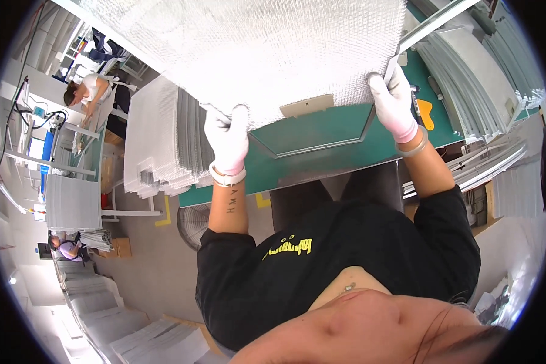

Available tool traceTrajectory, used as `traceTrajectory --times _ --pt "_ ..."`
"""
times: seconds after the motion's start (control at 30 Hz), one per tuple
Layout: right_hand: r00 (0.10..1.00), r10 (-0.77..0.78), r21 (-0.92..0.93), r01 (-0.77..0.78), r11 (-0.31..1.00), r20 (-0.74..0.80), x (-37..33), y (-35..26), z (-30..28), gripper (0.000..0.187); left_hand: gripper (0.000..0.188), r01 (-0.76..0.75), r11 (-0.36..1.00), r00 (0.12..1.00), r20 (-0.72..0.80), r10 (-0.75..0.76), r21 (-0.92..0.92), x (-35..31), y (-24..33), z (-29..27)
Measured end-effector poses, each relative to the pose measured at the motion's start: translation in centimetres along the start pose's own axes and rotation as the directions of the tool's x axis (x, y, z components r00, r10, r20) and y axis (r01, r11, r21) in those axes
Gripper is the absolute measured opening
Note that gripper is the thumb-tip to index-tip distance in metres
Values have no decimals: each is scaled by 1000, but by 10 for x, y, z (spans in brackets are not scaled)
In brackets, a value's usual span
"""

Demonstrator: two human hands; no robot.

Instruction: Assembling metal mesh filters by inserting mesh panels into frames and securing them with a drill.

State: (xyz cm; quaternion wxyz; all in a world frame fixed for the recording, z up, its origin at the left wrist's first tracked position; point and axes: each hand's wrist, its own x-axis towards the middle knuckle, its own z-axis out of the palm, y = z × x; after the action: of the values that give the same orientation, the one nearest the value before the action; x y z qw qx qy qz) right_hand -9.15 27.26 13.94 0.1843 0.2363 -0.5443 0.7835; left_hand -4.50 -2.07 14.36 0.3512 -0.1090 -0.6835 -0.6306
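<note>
Wht-gloved hands [226, 141] grip txtd wht sheet [273, 54] over grn tbl [252, 174]; sheet stack [153, 130] at L.

The work surface is a table with a smooth, matte green top [264, 170] whose near edge runs across the view. Directly on it lies 1 thin grey rectangular frame [321, 149], near that edge. Toward the right are 1 flat yellow-orange tool with rounded edges [427, 115] and, just beside it, 1 slim black-and-grey tool [416, 108]. Farther right rests 1 tall stack of thin whitish-grey rectangular sheets [476, 79].
</note>
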Motion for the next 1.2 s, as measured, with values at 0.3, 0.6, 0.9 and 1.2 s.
traceTrajectory --times 0.3,0.6,0.9,1.2 --pt "942 307 -322 -251 913 138 -60 68 -53 47 31 266 963 958 124 -259 -39 -76 -79 -9" --pt "953 273 -125 -257 958 130 -19 27 -36 40 22 99 968 987 143 -67 -230 -26 -35 -22" --pt "976 214 -119 -209 971 29 -54 59 -35 40 32 98 975 995 20 -96 -198 -56 -57 0" --pt "858 394 -283 -308 908 329 1 6 -43 40 34 144 988 917 369 -152 48 -8 -24 -41"
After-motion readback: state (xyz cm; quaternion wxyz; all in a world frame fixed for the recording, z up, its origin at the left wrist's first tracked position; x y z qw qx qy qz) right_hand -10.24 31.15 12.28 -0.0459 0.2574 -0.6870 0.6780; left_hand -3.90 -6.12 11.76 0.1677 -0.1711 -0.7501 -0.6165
